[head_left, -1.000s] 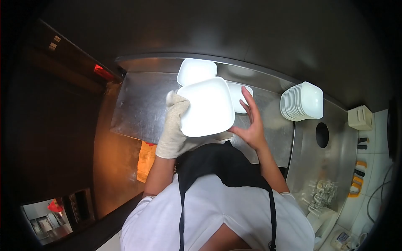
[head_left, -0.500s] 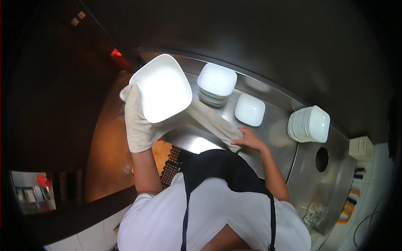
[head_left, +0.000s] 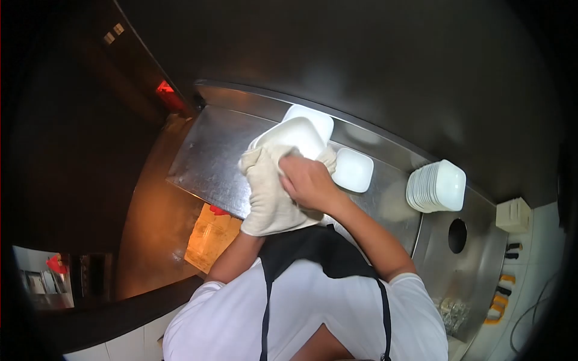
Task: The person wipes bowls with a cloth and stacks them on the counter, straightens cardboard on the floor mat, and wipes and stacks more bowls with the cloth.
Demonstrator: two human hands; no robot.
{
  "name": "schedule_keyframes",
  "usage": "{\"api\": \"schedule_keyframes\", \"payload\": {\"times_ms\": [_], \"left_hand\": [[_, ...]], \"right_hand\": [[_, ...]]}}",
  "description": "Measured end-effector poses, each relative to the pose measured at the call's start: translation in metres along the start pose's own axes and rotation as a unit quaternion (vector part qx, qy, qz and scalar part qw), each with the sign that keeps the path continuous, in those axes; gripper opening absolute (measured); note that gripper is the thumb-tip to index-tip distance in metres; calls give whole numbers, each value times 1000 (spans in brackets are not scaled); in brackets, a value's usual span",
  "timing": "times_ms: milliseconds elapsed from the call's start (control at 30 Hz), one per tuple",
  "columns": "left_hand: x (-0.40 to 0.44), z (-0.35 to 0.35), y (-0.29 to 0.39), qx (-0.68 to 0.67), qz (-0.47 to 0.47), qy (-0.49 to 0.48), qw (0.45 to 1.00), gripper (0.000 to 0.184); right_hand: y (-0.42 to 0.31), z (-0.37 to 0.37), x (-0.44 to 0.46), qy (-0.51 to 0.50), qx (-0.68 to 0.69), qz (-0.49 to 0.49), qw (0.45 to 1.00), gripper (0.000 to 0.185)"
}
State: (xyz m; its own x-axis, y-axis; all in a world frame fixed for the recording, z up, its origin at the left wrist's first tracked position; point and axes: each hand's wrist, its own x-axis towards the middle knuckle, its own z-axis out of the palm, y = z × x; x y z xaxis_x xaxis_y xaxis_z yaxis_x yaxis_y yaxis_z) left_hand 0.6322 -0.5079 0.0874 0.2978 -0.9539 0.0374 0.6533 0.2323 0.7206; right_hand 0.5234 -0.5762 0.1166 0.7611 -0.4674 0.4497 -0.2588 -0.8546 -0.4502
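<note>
My left hand is hidden inside a beige cloth (head_left: 269,195), and only the left forearm (head_left: 236,256) shows below it. Through that cloth it grips a white square dish (head_left: 299,133), tilted in front of my chest. My right hand (head_left: 310,183) presses a bunched part of the cloth against the dish, fingers curled. Behind the held dish, a stack of similar dishes (head_left: 316,117) is partly covered from view. Right of my right hand, another white square dish (head_left: 354,171) rests on the steel counter (head_left: 217,150).
Farther right, a row of white dishes (head_left: 435,186) stands on edge near a round dark hole (head_left: 457,236) in the steel. A cream box (head_left: 513,215) sits at the right wall. Clear small items (head_left: 453,314) lie at the lower right.
The dish has come down and to the right, toward my right hand. My right hand has moved left from the cloth's loose end onto the cloth at the dish.
</note>
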Motion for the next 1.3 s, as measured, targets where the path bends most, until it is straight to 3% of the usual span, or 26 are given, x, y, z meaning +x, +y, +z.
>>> {"api": "schedule_keyframes", "payload": {"times_ms": [33,67,100,167,200,267,300,333,367,467,500,600,667,700,733,800,833,900,933,967,1033,1100,1167,1200,1233,1300], "left_hand": [[-4,-27,-3,176,33,16,984,73],[-21,-10,28,504,128,-67,852,90],[-37,8,58,743,267,-73,610,107],[-38,-32,21,746,246,-59,616,95],[-28,-38,13,714,208,-61,666,80],[-10,-49,-4,639,133,-53,755,51],[-1,-38,-12,472,104,5,876,39],[6,-28,-17,284,71,62,954,28],[13,-22,-18,83,35,114,989,21],[10,-15,3,161,79,152,972,21],[11,-27,1,258,79,126,955,22],[4,-10,5,391,77,163,903,22],[-1,28,11,154,80,123,977,21],[1,31,13,121,88,114,982,21],[2,34,15,87,95,104,986,20],[16,26,33,198,125,110,966,19],[9,37,38,157,120,139,970,19],[19,-25,21,158,85,180,967,21],[23,-48,17,156,71,202,964,23],[17,-43,23,368,75,157,913,26],[9,-20,52,671,261,41,693,26],[1,-11,59,752,289,-56,590,29],[-3,-10,49,660,188,-99,721,34],[-3,-12,40,593,134,-97,788,37],[2,-24,14,493,72,-63,865,39],[-2,8,2,281,15,17,960,43]], "right_hand": [[7,-5,-5,-51,-22,-1,998,21],[16,-7,-14,-103,-41,2,994,22],[25,-8,-20,-40,-61,14,997,24],[30,-17,-13,67,-136,49,987,28],[34,-12,-5,143,-160,34,976,31],[23,8,4,113,-70,148,980,32],[6,8,7,32,-10,171,985,35],[0,14,4,7,-10,140,990,35],[3,11,1,-41,22,103,994,34],[24,-10,-16,-155,13,71,985,32],[31,-17,-17,-192,-11,67,979,32],[25,-24,-2,-11,-105,166,980,37],[11,-7,6,43,-88,181,979,37],[3,1,7,70,-78,188,977,37],[-6,8,0,-7,-59,166,984,33],[-14,1,-14,-68,-1,54,996,32],[-11,-6,-17,-73,-3,49,996,31],[0,-24,-31,-87,-4,40,995,29],[9,-28,-36,-35,-26,47,998,31],[12,-38,-42,-6,-43,69,997,34],[12,-43,-44,91,-29,62,993,40],[6,-31,-43,195,90,53,975,43],[-14,-16,-44,240,310,118,913,46],[-21,-12,-47,243,437,170,849,47],[-21,-18,-46,207,484,202,826,49],[-13,-15,-41,178,499,145,836,47]]}}
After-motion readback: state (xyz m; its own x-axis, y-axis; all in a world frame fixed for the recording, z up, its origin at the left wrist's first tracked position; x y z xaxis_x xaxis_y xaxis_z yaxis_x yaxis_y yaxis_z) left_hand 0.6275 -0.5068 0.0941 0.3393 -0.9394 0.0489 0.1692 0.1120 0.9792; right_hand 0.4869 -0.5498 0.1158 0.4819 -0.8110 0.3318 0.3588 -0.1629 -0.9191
